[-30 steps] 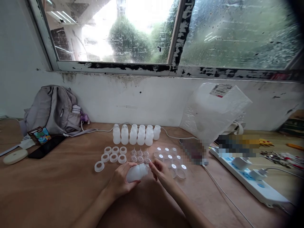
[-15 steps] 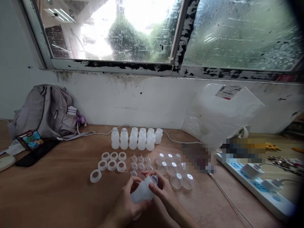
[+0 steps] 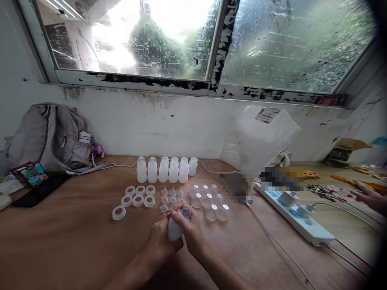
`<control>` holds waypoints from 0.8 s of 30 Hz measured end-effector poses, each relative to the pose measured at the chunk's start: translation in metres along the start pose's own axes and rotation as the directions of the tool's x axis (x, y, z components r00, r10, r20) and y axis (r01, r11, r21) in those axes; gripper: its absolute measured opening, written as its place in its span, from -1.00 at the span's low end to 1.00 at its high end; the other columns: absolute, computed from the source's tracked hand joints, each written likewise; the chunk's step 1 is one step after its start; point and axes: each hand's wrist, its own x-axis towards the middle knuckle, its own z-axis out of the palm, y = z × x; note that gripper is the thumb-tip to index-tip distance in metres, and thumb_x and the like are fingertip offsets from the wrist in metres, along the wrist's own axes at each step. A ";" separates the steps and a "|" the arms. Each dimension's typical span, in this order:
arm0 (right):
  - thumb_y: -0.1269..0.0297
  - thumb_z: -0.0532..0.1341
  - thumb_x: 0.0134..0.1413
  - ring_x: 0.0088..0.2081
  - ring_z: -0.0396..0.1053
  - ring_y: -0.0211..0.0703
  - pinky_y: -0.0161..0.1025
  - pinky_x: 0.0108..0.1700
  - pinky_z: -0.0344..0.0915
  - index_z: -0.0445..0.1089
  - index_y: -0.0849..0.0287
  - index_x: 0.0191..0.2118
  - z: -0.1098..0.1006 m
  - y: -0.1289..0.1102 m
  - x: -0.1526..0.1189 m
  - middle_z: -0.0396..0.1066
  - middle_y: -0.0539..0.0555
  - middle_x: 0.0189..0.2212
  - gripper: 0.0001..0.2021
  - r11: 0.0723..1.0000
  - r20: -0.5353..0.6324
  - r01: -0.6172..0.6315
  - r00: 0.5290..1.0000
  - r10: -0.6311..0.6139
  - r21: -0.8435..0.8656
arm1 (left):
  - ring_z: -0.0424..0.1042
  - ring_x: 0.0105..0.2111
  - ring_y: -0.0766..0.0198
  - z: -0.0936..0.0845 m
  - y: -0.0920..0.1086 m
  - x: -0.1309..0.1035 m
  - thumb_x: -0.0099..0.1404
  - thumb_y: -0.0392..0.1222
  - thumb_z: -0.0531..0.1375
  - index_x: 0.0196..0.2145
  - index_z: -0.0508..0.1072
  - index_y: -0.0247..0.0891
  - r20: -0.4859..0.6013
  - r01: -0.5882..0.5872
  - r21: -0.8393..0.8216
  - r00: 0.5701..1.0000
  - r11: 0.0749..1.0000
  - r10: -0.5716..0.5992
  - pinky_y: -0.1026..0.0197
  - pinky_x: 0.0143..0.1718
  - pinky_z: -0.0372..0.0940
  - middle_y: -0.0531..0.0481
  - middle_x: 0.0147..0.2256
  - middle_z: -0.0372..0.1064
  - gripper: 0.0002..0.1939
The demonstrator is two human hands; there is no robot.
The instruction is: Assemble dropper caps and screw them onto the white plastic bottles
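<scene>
A frosted white baby bottle [image 3: 174, 230] is held tilted between both hands, its clear top toward the upper right. My left hand [image 3: 165, 237] is closed around the bottle's body. Around the capped end, my right hand [image 3: 190, 227] is wrapped, its thumb lying across the top. Just beyond the hands lie clear nipples [image 3: 164, 200] in rows. Left of them are several translucent collar rings [image 3: 119, 212], and to the right several clear round caps [image 3: 211, 214] with white dots. Frosted bottles [image 3: 163, 171] stand grouped at the back, two with clear tops.
A grey backpack [image 3: 45, 137], a colourful box [image 3: 30, 174] and a dark flat slab [image 3: 40, 192] are at the left. A plastic bag [image 3: 256, 139] leans on the wall. A white power strip [image 3: 298, 221] with cables crosses the right side. Another person's hand [image 3: 370, 197] shows far right.
Both hands have closed more tightly around the bottle, with the right hand now covering more of its top. The view has shifted right, bringing another person's hand into sight.
</scene>
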 end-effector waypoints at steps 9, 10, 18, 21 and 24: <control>0.21 0.16 -0.07 -0.35 0.32 -0.20 -0.28 -0.32 0.24 0.28 0.14 -0.17 -0.035 -0.022 -0.006 0.36 0.06 -0.31 -0.71 0.925 0.180 0.104 0.983 -0.040 -0.365 | 0.37 -0.29 0.13 -0.015 -0.017 -0.003 0.06 -0.10 0.10 -0.19 0.24 -0.26 -0.084 -0.103 0.387 0.986 0.916 0.146 0.17 -0.30 0.24 -0.10 -0.30 0.36 -0.66; 0.21 0.15 -0.06 -0.39 0.32 -0.21 -0.28 -0.35 0.25 0.28 0.15 -0.17 -0.050 -0.025 -0.005 0.35 0.06 -0.33 -0.71 0.864 0.162 0.134 0.985 -0.061 -0.485 | 0.37 -0.27 0.11 -0.021 -0.017 -0.004 0.06 -0.03 0.11 -0.15 0.22 -0.24 -0.068 -0.090 0.401 0.990 0.912 0.127 0.16 -0.30 0.24 -0.10 -0.28 0.36 -0.60; 0.44 0.08 -0.16 -0.28 0.31 -0.13 -0.20 -0.22 0.21 0.31 0.16 -0.19 -0.132 -0.020 0.005 0.28 0.11 -0.28 -0.69 0.276 0.041 0.102 0.975 -0.218 -0.956 | 0.37 -0.27 0.12 -0.042 -0.007 -0.011 0.10 0.14 0.03 -0.10 0.18 -0.18 -0.022 -0.117 0.487 0.989 0.865 0.146 0.18 -0.34 0.24 -0.08 -0.23 0.34 -0.52; 0.45 0.10 -0.18 -0.41 0.30 -0.18 -0.21 -0.31 0.23 0.32 0.17 -0.24 -0.129 -0.017 0.002 0.29 0.05 -0.41 -0.72 0.316 0.026 0.074 0.988 -0.154 -0.946 | 0.35 -0.24 0.14 -0.038 -0.011 -0.009 0.10 0.10 0.05 -0.10 0.21 -0.18 0.008 -0.205 0.505 0.972 0.838 0.233 0.19 -0.27 0.24 -0.07 -0.21 0.33 -0.54; 0.36 0.17 -0.19 -0.53 0.25 -0.25 -0.21 -0.40 0.23 0.31 0.17 -0.36 -0.121 -0.018 -0.001 0.28 0.00 -0.49 -0.84 0.474 0.004 0.077 0.988 -0.153 -0.877 | 0.33 -0.21 0.15 -0.035 -0.018 -0.006 0.10 0.06 0.08 -0.10 0.23 -0.17 0.047 -0.304 0.515 0.944 0.802 0.327 0.19 -0.23 0.22 -0.06 -0.21 0.33 -0.57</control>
